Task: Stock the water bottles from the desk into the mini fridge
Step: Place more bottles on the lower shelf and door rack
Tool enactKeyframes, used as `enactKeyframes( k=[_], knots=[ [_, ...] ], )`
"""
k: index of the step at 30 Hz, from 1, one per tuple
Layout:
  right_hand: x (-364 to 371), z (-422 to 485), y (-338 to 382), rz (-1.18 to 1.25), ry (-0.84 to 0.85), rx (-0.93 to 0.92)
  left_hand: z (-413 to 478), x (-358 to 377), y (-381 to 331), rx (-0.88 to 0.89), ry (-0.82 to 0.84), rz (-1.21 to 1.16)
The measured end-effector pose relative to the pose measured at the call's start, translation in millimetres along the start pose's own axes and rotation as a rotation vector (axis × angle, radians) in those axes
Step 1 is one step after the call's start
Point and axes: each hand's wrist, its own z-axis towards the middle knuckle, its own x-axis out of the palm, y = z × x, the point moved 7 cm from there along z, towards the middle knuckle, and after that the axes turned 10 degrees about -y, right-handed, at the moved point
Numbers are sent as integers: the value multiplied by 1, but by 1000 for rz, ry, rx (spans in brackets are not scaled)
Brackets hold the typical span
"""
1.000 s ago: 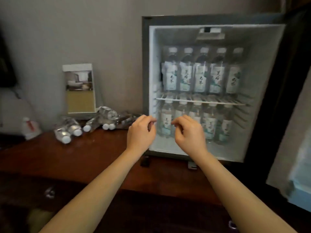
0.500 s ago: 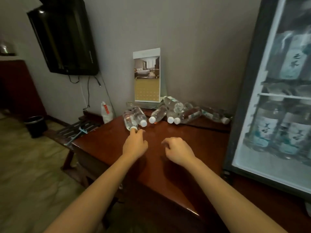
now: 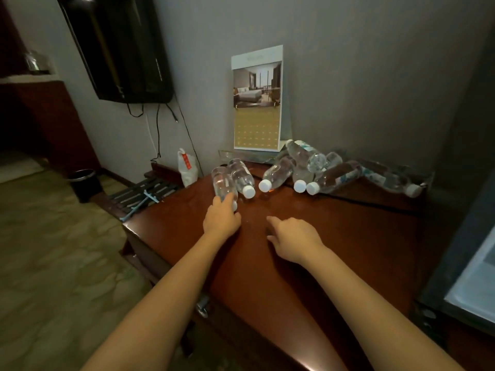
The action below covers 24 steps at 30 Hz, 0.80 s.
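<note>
Grey wall fills the back of the room, and a pale patterned floor spreads out on the left. Next comes the big brown wooden worktop, shiny on top, with one corner pointing toward the floor. A black TV hangs on the wall up high, with wires dangling under it. The mini fridge stands on the worktop at the far right, and only its dark edge and a bit of its pale inside show. A tall calendar card with a picture of a bedroom stands at the back of the worktop against the wall. Down on the floor sit a dark slatted rack, a small black bin and a white bag. The water bottles lie on their sides in a heap near the card, white caps mostly pointing forward. Two more lie side by side, a little apart from the heap. The left hand touches the cap end of the leftmost bottle; I cannot tell if its fingers wrap around it. The right hand is just above the worktop, near the left one, with loosely bent fingers, one finger poking out, and it holds nothing.
</note>
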Motion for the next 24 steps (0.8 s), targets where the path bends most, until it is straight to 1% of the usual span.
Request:
enactKeyframes(
  k=[3, 6, 9, 11, 14, 16, 18, 19, 21, 22, 24],
  knots=[
    [0, -1, 1, -9, 17, 7, -5, -5, 1, 19, -10, -24],
    [1, -5, -3, 14, 31, 34, -24, -20, -1, 93, -43, -54],
    [2, -13, -4, 49, 37, 42, -51, -46, -11, 265, -107, -119],
    [3, -18, -2, 85, 80, 33, -65, -71, -22, 361, -168, -141],
    [0, -26, 5, 235, 149, 44, -75, -114, -42, 426, -267, -223],
    [-10, -30, 13, 372, 91, 49, -76, -138, -53, 420, -315, -308],
    [-22, -37, 26, 540, 9, 21, -74, -151, -58, 340, -295, -451],
    [-27, -41, 31, 669, 2, 13, -73, -153, -59, 287, -250, -527],
    [-30, -52, 36, 898, 58, 38, -77, -150, -63, 222, -135, -645],
    [-31, -57, 35, 948, 78, 68, -80, -148, -66, 218, -89, -678],
    [-34, -67, 28, 971, 42, 121, -88, -147, -74, 237, -30, -711]
  ],
)
